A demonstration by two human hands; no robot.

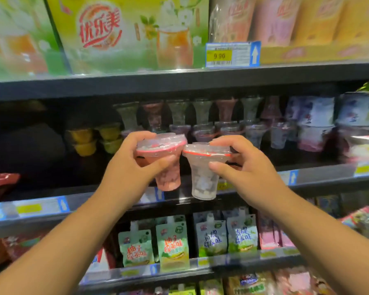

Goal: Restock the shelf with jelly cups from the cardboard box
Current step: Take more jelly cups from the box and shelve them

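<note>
My left hand grips a pink jelly cup just under its lid, tilted a little to the right. My right hand holds a clear jelly cup with white pieces inside, thumb on its front and fingers over the lid. The two cups touch at their rims in front of the middle shelf. Behind them, rows of similar jelly cups stand stacked on that shelf. The cardboard box is out of view.
Yellow cups sit at the left of the same shelf, beside a dark gap. Large drink boxes and a price tag fill the shelf above. Jelly pouches hang below. White packs stand at the right.
</note>
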